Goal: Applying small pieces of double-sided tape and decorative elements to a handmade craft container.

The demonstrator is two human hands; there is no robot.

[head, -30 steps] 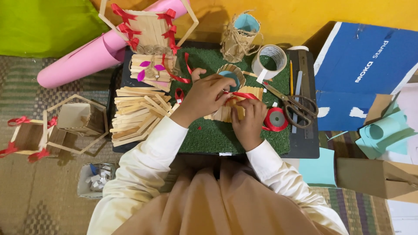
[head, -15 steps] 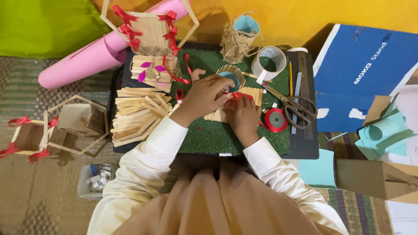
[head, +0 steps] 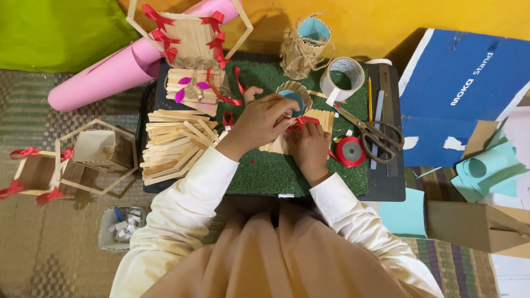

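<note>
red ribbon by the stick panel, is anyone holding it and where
Yes. Both hands pinch the red ribbon at a short stretch above the craft-stick panel: the left hand from the left, the right hand from below. The exact fingertip grip is hidden.

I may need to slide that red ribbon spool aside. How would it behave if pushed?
The red ribbon spool lies flat on the green turf mat, so it would probably slide, not roll. It looks light. Its loose tail runs toward the right hand, so it might unwind or snag.

A woven striped mat (head: pixel 49 99) covers the floor; a yellow wall (head: pixel 419 16) rises behind; light is even
</note>
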